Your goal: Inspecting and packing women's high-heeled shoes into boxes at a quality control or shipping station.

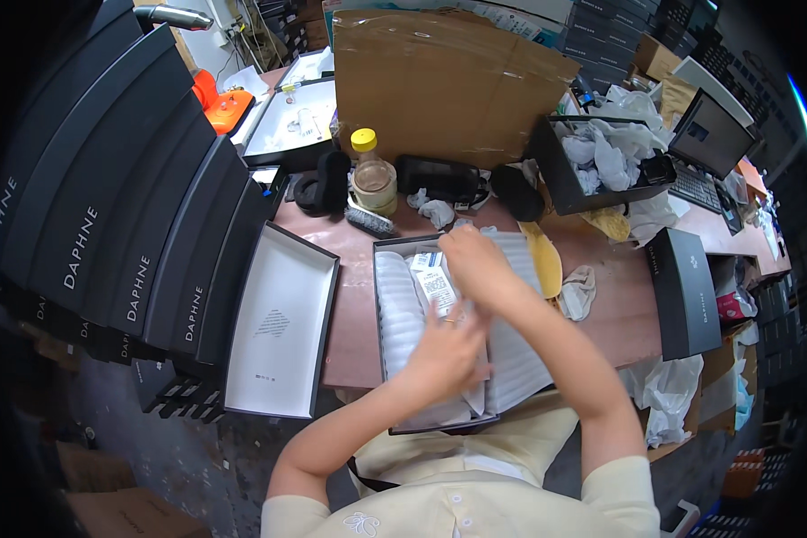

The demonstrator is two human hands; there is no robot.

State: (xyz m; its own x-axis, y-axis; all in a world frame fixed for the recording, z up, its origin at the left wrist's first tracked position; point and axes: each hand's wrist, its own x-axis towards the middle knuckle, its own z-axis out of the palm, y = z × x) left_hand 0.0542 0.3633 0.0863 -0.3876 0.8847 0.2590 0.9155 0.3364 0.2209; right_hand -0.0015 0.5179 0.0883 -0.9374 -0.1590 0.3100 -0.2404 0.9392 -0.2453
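Observation:
In front of me an open black shoebox [378,336] stands at the table's near edge. White foam sheet [396,291] lines it and spreads over its right side. A white printed tag [437,289] lies on the packing inside. My left hand [446,354] is over the near half of the box, its fingers apart and slightly blurred, pointing toward the tag. At the far end of the box, my right hand [475,264] has its fingers curled together; what they grip, if anything, is hidden. My right forearm crosses above the foam.
A white-lined box lid [278,323] leans left, beside tall stacks of black shoeboxes [134,206]. Behind the open box stand a yellow-capped bottle [374,184], a brush [369,221] and a cardboard sheet [448,90]. A closed shoebox [686,291] stands right, near a paper-filled box [556,193].

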